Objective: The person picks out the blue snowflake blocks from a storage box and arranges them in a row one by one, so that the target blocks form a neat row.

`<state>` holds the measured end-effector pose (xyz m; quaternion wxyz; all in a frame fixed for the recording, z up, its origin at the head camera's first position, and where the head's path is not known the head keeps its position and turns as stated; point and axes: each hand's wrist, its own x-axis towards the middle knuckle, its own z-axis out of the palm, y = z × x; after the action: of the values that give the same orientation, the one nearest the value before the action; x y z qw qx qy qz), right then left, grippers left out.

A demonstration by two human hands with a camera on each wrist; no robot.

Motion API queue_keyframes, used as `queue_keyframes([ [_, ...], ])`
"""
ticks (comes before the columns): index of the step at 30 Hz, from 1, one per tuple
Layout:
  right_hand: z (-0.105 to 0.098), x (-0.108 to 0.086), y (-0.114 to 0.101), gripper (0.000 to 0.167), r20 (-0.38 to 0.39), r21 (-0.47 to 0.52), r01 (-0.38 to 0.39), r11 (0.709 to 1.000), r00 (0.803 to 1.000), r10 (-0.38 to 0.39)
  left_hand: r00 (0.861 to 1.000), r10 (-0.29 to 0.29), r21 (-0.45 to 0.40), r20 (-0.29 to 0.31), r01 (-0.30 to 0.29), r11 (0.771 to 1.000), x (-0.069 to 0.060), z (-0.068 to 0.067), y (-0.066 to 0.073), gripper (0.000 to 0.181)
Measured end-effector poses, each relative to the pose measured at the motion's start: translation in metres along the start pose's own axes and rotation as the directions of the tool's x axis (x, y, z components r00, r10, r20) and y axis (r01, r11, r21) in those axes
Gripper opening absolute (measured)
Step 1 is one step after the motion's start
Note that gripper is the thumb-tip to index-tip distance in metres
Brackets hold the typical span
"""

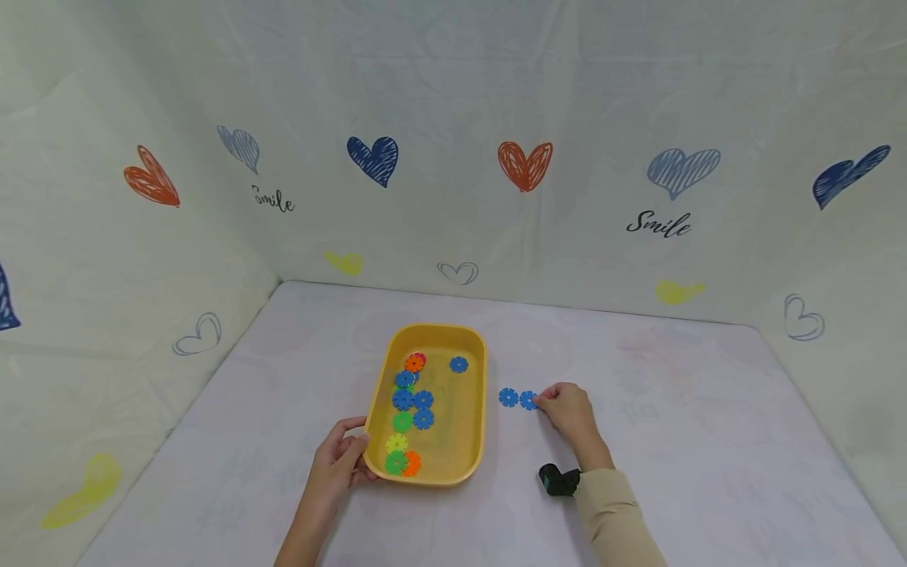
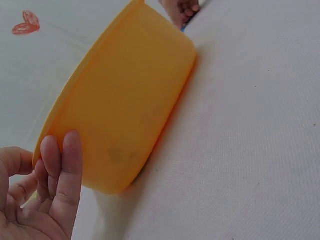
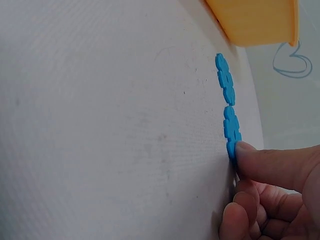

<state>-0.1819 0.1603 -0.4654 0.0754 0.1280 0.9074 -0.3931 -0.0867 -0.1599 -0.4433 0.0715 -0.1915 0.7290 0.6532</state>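
A yellow plastic tray (image 1: 453, 465) sits mid-table in the head view, with several notched plastic discs inside, mostly along its left side. At its lower left corner, my left hand (image 1: 343, 453) grips the rim between thumb and fingers; the left wrist view shows the fingers (image 2: 70, 165) against the tray's outer wall (image 2: 125, 85). To the tray's right, two blue notched discs lie on the table in a row, edge to edge. The left one (image 1: 508, 397) is untouched. My right hand (image 1: 569, 411) pinches the right-hand blue disc (image 3: 231, 127) at its edge, thumb on top.
Inside the tray, a lone blue disc (image 1: 459, 365) lies at the upper right, apart from the orange, green, yellow and blue ones. A black wrist-worn device (image 1: 558, 480) sits by the right cuff. A white sheet wall (image 1: 453, 220) with printed hearts stands behind the table.
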Motion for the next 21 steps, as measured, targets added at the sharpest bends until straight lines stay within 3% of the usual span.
queue_keyframes([
  [15,0.0003,-0.0018,-0.0039,0.019,0.001,-0.009,-0.025,1.000,1.000,0.025,1.000,0.007,-0.005,-0.002,-0.007,1.000,-0.0004,0.0002,0.0005,0.036],
  [21,0.0003,-0.0053,-0.0032,0.021,-0.027,-0.011,0.005,1.000,1.000,-0.005,1.000,0.014,-0.007,0.001,-0.014,1.000,-0.0003,0.0001,-0.0002,0.035],
])
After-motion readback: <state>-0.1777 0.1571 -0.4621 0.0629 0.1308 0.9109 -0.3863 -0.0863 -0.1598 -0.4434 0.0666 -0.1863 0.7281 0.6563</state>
